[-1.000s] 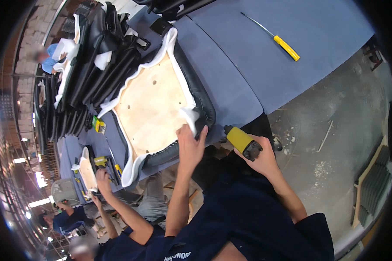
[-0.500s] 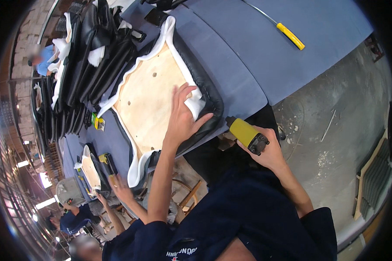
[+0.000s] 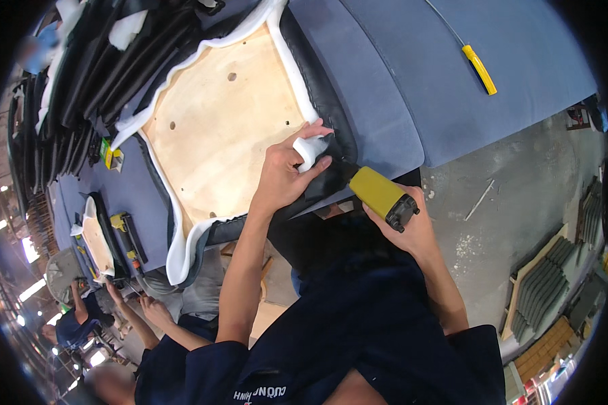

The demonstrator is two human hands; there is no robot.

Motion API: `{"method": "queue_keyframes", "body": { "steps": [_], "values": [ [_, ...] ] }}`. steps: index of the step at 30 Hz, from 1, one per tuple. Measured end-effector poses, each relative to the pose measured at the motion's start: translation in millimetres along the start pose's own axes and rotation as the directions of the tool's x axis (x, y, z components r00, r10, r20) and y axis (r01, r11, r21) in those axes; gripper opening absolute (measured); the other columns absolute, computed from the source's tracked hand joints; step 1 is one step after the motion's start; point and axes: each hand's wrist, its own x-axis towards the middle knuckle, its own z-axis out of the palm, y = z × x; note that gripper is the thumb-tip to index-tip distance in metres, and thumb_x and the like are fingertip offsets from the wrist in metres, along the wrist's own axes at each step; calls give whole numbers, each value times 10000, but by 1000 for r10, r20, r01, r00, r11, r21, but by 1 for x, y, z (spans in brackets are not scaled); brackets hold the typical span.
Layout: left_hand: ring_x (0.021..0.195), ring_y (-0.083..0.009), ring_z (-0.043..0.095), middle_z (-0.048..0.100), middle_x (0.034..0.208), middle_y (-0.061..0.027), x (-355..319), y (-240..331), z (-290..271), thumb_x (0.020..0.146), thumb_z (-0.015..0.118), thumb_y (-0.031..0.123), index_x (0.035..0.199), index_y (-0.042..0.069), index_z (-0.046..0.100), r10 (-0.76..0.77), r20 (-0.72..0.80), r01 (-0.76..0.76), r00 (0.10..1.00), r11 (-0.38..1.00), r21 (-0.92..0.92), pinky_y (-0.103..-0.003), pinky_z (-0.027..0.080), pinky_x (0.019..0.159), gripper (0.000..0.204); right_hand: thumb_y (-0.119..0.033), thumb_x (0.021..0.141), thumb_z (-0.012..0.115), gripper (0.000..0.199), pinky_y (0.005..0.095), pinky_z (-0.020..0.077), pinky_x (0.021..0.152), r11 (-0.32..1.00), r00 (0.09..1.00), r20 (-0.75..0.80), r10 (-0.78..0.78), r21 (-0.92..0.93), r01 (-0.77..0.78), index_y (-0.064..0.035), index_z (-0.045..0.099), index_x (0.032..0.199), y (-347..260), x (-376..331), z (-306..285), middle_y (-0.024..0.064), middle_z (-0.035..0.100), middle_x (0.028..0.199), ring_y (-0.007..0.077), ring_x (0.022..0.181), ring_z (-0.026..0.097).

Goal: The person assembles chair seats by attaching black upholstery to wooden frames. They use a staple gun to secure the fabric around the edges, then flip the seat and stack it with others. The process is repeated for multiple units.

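In the middle of the frame, left of centre, a pale wooden seat panel with small dark holes (image 3: 216,121) lies on a table spread with blue-grey cloth (image 3: 388,128), its underside apparently facing up. A glossy black leather-like cover (image 3: 321,101) wraps its outer side, and a soft white padding edge (image 3: 294,64) runs along its border. The left hand (image 3: 280,179) is at the panel's lower right corner, thumb and fingers closed around a bunched fold of the cover and white material. The right hand (image 3: 412,219), right of centre, has its fingers wrapped around a yellow-and-black handheld tool (image 3: 377,191), probably a stapler; its dark nose points at that corner, though whether it touches cannot be told. The step in hand looks like gathering the corner before fastening; the padding border elsewhere stands loose. The next move seems to call for keeping the fold drawn snug over the wood, fingertips clear of the nose, and seating the tool squarely. A thin metal-shafted tool with a yellow handle (image 3: 479,69) lies apart at the upper right.
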Motion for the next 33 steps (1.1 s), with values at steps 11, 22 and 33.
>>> {"method": "queue_keyframes", "body": {
  "steps": [11, 22, 33],
  "values": [
    [1312, -361, 620, 710, 1287, -146, 4, 5, -8, 798, 824, 9, 724, -87, 627, -51, -30, 51, 998, 999, -1, -421, 480, 1107, 232, -251, 736, 896, 433, 458, 570, 821, 999, 984, -171, 44, 29, -40, 35, 713, 1004, -13, 11, 21, 199, 715, 905, 397, 903, 690],
    [1524, -449, 268, 434, 1504, -221, -56, 30, 30, 835, 816, 450, 1236, 22, 683, -123, -316, 282, 941, 800, 529, -601, 155, 1250, 601, -239, 849, 851, 323, 362, 544, 716, 962, 972, -212, 104, 270, -44, 51, 728, 924, 0, -33, -5, 142, 737, 798, 251, 731, 715],
    [1491, -405, 377, 517, 1494, -154, -10, 15, -19, 814, 852, 157, 1013, 20, 750, 154, 54, -163, 987, 930, 330, -570, 219, 1264, 263, -231, 867, 840, 305, 338, 540, 705, 983, 984, -173, 51, 183, -19, 49, 736, 929, -19, -22, 0, 134, 738, 795, 203, 706, 701]
  ]
}}
